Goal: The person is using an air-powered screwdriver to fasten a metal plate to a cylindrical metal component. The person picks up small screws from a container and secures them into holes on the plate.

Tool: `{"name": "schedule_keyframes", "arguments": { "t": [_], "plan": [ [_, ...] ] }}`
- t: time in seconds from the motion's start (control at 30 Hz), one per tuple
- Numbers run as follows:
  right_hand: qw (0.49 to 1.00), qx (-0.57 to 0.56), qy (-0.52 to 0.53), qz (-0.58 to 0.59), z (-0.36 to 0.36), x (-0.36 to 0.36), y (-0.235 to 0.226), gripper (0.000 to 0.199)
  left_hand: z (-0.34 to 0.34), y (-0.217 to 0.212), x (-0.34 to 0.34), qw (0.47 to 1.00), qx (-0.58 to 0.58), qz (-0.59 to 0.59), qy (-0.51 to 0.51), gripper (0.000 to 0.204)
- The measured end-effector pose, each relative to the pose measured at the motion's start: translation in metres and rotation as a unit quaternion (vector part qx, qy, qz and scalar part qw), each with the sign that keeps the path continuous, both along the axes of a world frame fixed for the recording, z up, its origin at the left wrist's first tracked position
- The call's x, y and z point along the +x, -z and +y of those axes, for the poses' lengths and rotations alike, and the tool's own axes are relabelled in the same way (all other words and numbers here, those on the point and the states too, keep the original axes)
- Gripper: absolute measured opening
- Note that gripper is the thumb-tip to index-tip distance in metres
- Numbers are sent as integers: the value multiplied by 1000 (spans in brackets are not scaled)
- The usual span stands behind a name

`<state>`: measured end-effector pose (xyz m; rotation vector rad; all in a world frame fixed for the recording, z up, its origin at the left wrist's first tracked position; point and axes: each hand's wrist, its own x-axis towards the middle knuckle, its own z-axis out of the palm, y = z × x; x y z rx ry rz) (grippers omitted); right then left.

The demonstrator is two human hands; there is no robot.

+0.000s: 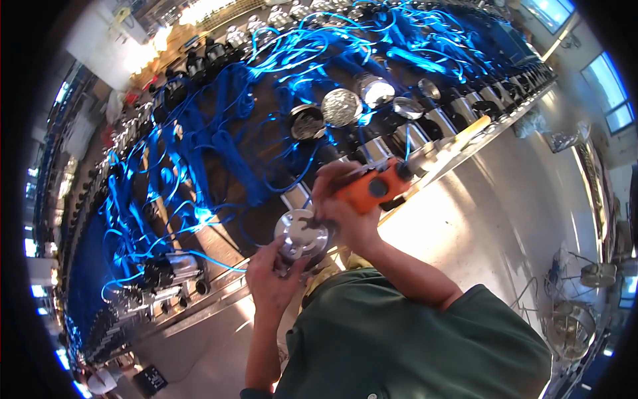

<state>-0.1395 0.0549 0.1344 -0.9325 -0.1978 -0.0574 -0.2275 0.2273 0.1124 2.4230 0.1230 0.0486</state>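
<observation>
My left hand (272,276) grips a round silver metal part (292,247) at the bench's near edge, thumb and fingers on its lower rim. Its flat top faces up and shows holes. Closed around an orange and black handheld power tool (375,189), my right hand (349,216) is just right of that part. A dark piece at the tool's near end lies over the part's upper right; whether it touches is unclear. A silver cylinder (296,197) lies just beyond the part.
Bundles of blue cable (229,159) cover much of the bench. Open round metal cups (341,108) stand beyond my hands, and silver-and-black cylinders (463,110) line the right edge. A silver motor-like unit (183,267) lies at left. Wire-frame stands (573,329) are on the floor at right.
</observation>
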Motion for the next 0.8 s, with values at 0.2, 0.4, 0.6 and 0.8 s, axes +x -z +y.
{"name": "schedule_keyframes", "arguments": {
  "t": [0.2,0.4,0.6,0.8],
  "plan": [
    [918,-330,221,3,-114,86,86,18,-42,-17,39,945,269,-41,179,86],
    [930,37,50,363,-225,186,259,13,-58,-14,67,893,350,96,267,82],
    [803,-568,165,75,-198,150,221,41,-47,-32,64,905,336,70,251,83],
    [949,83,-240,188,-90,32,122,33,19,-46,59,968,205,31,139,82]
  ]
}}
